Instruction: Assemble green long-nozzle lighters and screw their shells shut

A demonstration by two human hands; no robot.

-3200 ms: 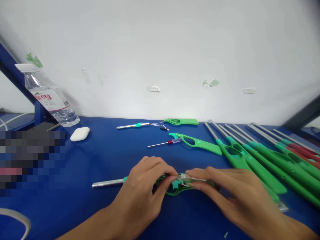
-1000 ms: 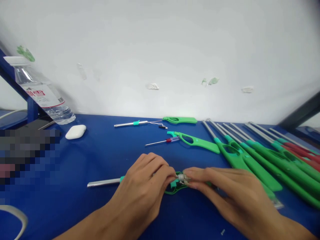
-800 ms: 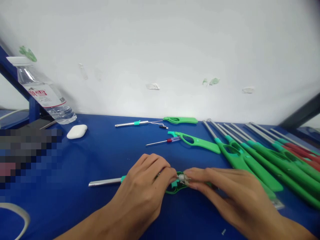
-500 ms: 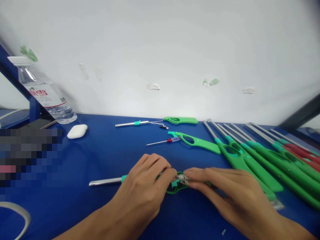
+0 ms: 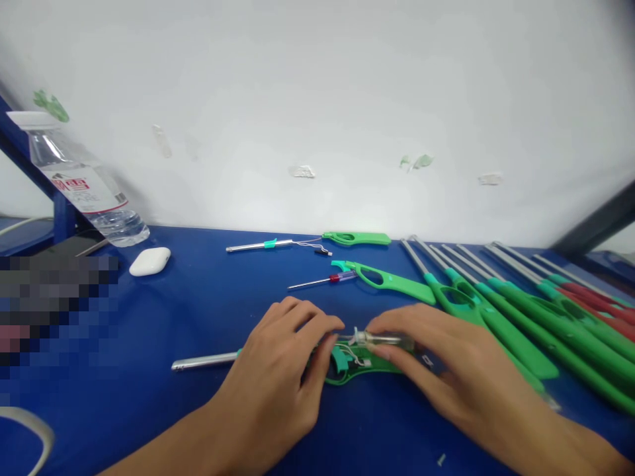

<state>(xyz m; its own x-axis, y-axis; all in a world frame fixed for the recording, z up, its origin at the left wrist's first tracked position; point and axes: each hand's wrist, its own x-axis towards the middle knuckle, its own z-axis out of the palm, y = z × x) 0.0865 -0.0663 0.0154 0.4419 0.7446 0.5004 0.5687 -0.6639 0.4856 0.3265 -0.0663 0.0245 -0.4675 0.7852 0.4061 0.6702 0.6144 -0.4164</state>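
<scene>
OK, blue bench (image 5: 193,311) carries it all. L hand (image 5: 278,373) arches over the open green shell (image 5: 384,365), prob. to steady it; can't tell if it's gripping. R hand (image 5: 446,360) pinches the clear tank (image 5: 389,340) lengthwise above the shell, prob. to match its hollow. White wires (image 5: 356,355) sit inside; loose screw (image 5: 441,459) lies apart, nr. the front.

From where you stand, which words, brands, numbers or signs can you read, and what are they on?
Clear, white-capped plastic bottle, white label: large red characters, too blurred to quote surely.
Same label: grey Latin letters, apparently ending "RE"; the rest blurred.
Same label: barcode, any digits too small.
Open green plastic handle shell: no lettering visible.
Pixelated dark object at left: unreadable.
</scene>
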